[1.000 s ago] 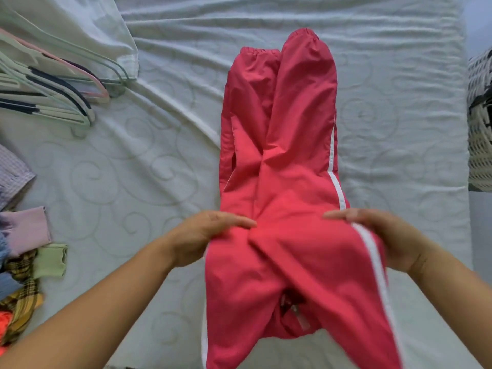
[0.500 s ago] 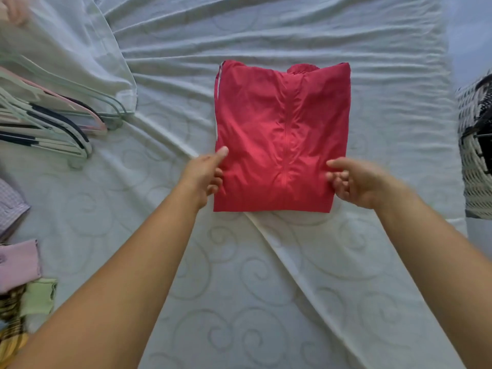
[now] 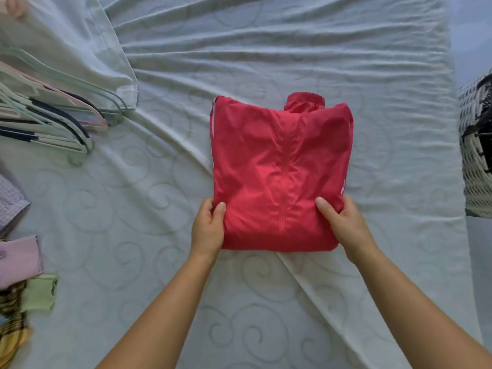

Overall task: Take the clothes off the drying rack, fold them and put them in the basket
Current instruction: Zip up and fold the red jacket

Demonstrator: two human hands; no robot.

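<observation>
Red trousers with white side stripes [image 3: 279, 166] lie folded into a square on the pale sheet of the bed [image 3: 266, 49], an elastic cuff sticking out at the far edge. My left hand [image 3: 209, 226] grips the near left corner of the bundle, thumb on top. My right hand [image 3: 343, 226] grips the near right corner the same way, fingers hidden under the cloth. The black-and-white woven basket [image 3: 476, 155] stands at the right edge of the view, partly cut off.
A pile of plastic hangers [image 3: 48, 118] lies at the far left beside a white cloth [image 3: 80, 49]. Several other garments, pink [image 3: 18, 259], green [image 3: 41, 291] and checked, are heaped at the left edge. Bare sheet lies in front of me and beyond the trousers.
The long trousers were folded over away from me into a square. Both hands have since closed on its near corners, and the bundle sits closer to me and further right in view.
</observation>
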